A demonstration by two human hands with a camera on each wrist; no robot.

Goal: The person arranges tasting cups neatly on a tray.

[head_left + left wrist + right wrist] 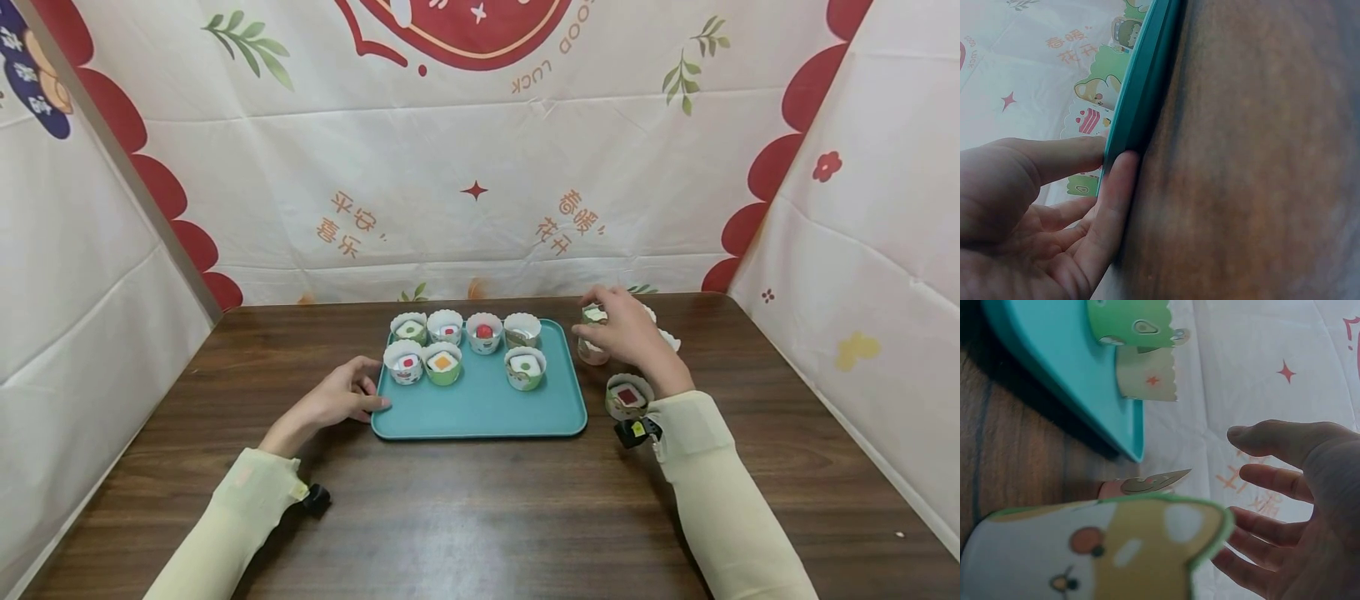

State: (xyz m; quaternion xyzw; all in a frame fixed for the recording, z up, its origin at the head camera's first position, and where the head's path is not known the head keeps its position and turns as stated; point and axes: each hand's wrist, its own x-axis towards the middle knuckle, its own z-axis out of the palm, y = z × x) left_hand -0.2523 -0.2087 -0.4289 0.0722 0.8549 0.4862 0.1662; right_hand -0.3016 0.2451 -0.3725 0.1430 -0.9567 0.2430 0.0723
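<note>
A teal tray [465, 417] lies on the table, bearing several paper baking cups with small cake-like pieces in them; one of these cups [525, 368] stands apart at the tray's front right. My left hand [345, 392] pinches the tray's left edge, thumb at the rim and a finger along its outer side [1141, 94]. Right of the tray, my right hand [630, 329] hovers over more paper cups, fingers apart with nothing between them [1285, 512]. It partly hides that group. A cup with a dark red square [628, 397] sits below the right wrist.
The brown wooden table [465, 517] extends in front of the tray. A printed white cloth [450, 150] hangs behind it, with more cloth at both sides. A small white speck [899, 534] lies near the table's right edge.
</note>
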